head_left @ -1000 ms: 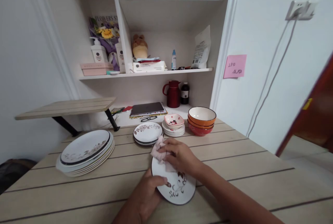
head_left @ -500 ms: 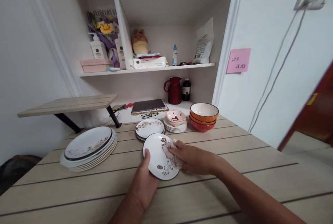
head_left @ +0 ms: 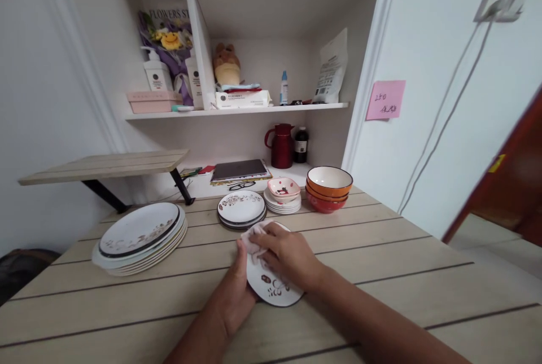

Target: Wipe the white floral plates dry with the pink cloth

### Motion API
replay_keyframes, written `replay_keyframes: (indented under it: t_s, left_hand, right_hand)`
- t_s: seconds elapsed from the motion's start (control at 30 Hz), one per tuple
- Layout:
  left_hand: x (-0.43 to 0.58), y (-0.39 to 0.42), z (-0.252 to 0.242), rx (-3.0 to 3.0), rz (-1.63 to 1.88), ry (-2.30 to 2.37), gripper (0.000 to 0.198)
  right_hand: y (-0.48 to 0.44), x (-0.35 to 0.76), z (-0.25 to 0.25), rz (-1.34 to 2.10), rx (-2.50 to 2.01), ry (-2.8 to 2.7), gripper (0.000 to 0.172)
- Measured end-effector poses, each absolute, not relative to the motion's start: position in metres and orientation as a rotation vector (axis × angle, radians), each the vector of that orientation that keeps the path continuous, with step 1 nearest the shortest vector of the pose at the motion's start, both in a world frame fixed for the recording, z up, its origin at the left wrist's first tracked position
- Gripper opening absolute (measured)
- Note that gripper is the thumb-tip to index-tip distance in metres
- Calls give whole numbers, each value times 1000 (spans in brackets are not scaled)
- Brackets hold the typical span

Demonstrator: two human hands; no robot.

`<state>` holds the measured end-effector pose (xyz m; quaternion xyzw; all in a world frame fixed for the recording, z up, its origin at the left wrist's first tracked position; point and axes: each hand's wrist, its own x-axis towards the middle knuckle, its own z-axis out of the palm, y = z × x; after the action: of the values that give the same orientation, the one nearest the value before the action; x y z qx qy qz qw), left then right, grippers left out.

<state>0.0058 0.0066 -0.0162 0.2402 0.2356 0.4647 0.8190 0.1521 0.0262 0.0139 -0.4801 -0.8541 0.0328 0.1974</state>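
A small white plate (head_left: 282, 290) with a dark rim and brown flower pattern is held tilted above the table. My left hand (head_left: 237, 288) grips its left edge, thumb near the rim and fingers hidden beneath. Bunched in my right hand (head_left: 292, 254) is a pale pinkish cloth (head_left: 253, 241), pressed on the plate's upper left part. Just behind stands a short stack of matching plates (head_left: 241, 206). Beside that, a pink-patterned small dish (head_left: 283, 187) sits on a stack of small white plates (head_left: 283, 208).
Larger plates (head_left: 139, 228) are stacked on the left, near a raised wooden shelf (head_left: 105, 163) on black legs. Orange and red bowls (head_left: 328, 189) stand nested at the right. Behind are a laptop (head_left: 239, 169), eyeglasses (head_left: 242, 186), a red jug (head_left: 282, 147) and a dark bottle (head_left: 300, 145).
My right hand has moved the cloth from the plate's right side to its upper left, near my left thumb. The plate has shifted slightly right and down.
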Motion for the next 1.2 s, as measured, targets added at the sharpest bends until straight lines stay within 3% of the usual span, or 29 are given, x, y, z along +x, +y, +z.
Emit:
replay_keyframes:
  t_s: [0.23, 0.47, 0.63, 0.97, 1.1, 1.2]
  left_hand:
    - [5, 4, -15, 475, 992, 561, 68]
    - [2, 8, -18, 456, 918, 478, 69]
    - [5, 8, -14, 470, 911, 425, 74]
    - [7, 5, -14, 465, 954, 424, 65]
    - [5, 4, -14, 446, 943, 456, 71]
    - [4, 4, -14, 445, 926, 482, 74]
  right_hand:
    - [37, 185, 26, 81, -1591, -2442, 37]
    - [20, 181, 35, 493, -1067, -2790, 35]
    - [18, 150, 21, 370, -1097, -2497, 36]
    - [39, 171, 21, 1, -1537, -2277, 37]
    - [37, 189, 29, 65, -1615, -2421, 35]
    - [31, 198, 35, 262, -1384, -2691, 34]
